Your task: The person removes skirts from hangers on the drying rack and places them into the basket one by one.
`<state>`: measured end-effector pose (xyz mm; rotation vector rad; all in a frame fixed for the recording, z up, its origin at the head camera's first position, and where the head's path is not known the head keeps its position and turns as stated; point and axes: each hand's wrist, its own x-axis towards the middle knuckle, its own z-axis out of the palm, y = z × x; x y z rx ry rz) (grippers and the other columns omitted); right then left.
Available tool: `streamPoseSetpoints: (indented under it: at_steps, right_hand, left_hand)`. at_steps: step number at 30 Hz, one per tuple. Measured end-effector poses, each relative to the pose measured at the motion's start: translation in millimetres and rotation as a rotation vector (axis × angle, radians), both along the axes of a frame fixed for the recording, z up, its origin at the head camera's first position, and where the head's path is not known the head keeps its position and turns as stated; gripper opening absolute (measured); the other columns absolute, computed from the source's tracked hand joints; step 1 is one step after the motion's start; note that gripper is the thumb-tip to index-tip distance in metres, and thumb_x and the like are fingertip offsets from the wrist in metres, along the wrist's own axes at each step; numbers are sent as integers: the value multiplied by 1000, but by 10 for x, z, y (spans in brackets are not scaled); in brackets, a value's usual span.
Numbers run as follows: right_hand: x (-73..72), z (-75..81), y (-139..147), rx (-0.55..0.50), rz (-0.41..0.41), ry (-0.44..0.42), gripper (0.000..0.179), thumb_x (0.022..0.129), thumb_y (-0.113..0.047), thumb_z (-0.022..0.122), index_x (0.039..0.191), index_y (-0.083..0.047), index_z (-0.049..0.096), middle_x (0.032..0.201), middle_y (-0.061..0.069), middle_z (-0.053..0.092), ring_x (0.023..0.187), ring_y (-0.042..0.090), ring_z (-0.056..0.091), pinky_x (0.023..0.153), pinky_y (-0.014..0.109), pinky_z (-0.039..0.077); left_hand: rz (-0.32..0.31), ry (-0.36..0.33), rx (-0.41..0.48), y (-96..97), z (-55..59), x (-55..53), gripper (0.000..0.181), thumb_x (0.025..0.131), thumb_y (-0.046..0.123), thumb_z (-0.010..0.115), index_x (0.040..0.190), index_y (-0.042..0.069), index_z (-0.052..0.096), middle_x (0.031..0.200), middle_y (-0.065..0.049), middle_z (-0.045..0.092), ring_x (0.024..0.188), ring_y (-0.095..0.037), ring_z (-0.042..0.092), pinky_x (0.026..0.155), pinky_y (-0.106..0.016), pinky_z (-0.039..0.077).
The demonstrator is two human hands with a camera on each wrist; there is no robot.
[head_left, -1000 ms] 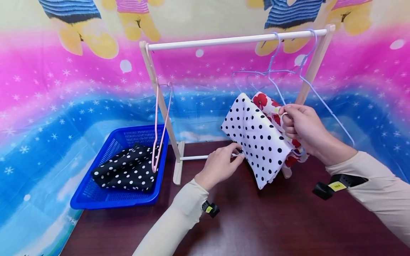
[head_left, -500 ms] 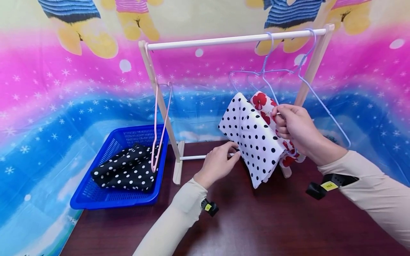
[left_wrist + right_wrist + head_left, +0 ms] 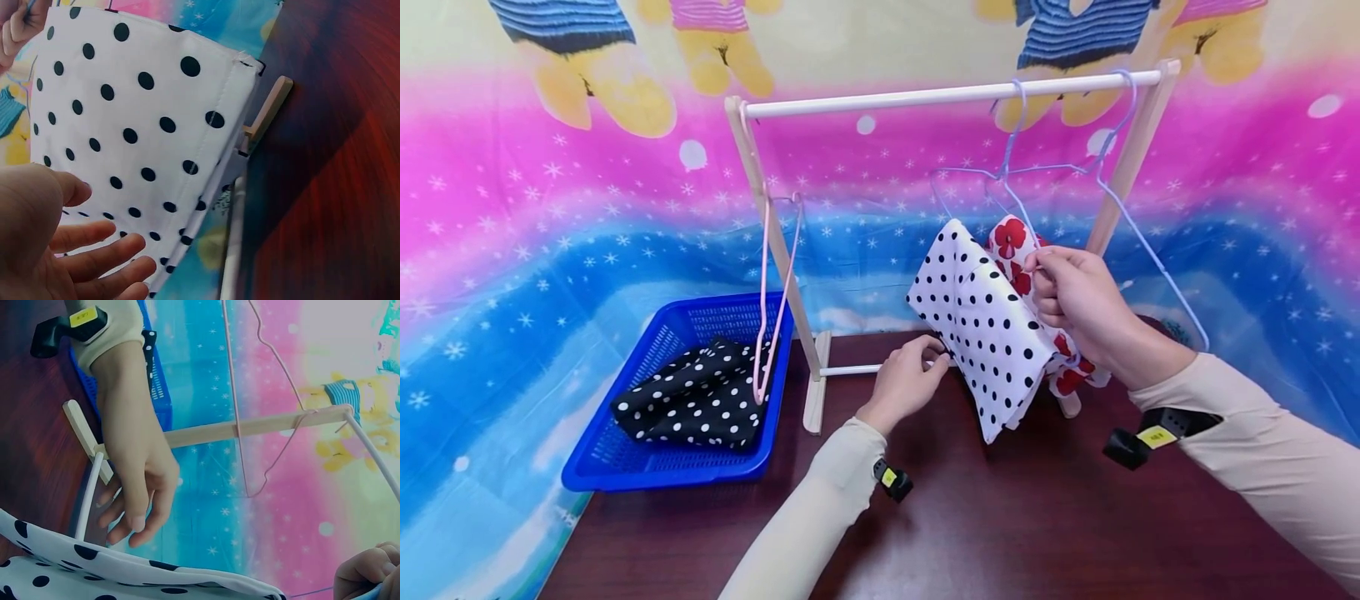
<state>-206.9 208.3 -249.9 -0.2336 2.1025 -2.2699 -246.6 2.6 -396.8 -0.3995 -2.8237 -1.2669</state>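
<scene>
My right hand (image 3: pixel 1078 296) pinches the sloping wire of a lilac hanger (image 3: pixel 1018 121), hooked over the rack's top rail. From it hangs a folded white cloth with black dots (image 3: pixel 985 325), tilted. Behind that, a white cloth with red flowers (image 3: pixel 1011 240) is partly hidden, close to a second lilac hanger (image 3: pixel 1163 271). At the dotted cloth's lower left edge is my left hand (image 3: pixel 906 379). Its fingers are spread and loosely bent beside the fabric in the left wrist view, holding nothing. The right wrist view catches my right fingers (image 3: pixel 372 572) only at its lower corner.
The wooden rack with a white top rail (image 3: pixel 887 97) stands on a dark red-brown table (image 3: pixel 1000 517). At its left end hangs a bare pink hanger (image 3: pixel 763 292). It overlaps a blue basket (image 3: pixel 760 467) holding a black cloth with white dots (image 3: pixel 700 400).
My right hand has slid the lilac hanger with the dotted cloth leftward along the rail. My left hand has shifted slightly left too. The basket and pink hanger stay put.
</scene>
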Motion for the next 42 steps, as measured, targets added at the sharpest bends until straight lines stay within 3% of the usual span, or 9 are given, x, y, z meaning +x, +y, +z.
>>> streamPoseSetpoints:
  at_steps: [5,12,20,28,38,42]
  right_hand:
    - [-1,-8,-47,-1,-11,-1,30,111,-27,36,95,-7,51,57,-4,23,49,17,10,49,34,6]
    - [-6,-9,-100,-12,-9,2,29,111,-25,35,93,-8,50,58,-3,21,50,17,9,50,34,5]
    - [-3,0,-177,-20,4,7,31,111,-23,30,93,-7,48,56,-5,23,48,15,10,50,34,5]
    - [-4,-1,-236,-29,-11,-5,32,111,-24,31,90,-9,49,55,-7,27,50,17,9,50,34,6]
    - [-13,1,-284,-46,0,-10,31,111,-24,32,88,-10,49,54,-7,27,39,7,22,49,32,7]
    - [-15,-10,-311,-59,0,-2,31,111,-23,33,88,-9,49,54,-7,26,41,10,17,47,31,8]
  left_hand:
    - [20,-48,80,20,-97,-51,26,100,33,57,116,17,70,105,3,75,94,-13,71,83,-34,54]
    - [48,-101,185,18,-231,-128,21,101,29,57,111,16,70,108,0,74,104,-18,69,91,-35,55]
    - [72,-281,495,26,-297,-176,24,103,19,54,115,2,67,112,-16,74,109,-41,66,86,-43,59]
    - [97,-339,533,33,-314,-171,33,103,19,54,128,-1,61,120,-18,71,112,-39,65,81,-35,59]
    - [121,-414,602,117,-380,-180,39,103,21,54,138,4,50,134,-20,61,122,-38,61,95,-49,57]
    - [128,-448,644,139,-419,-195,46,103,24,53,144,5,43,141,-21,55,125,-39,59,96,-48,57]
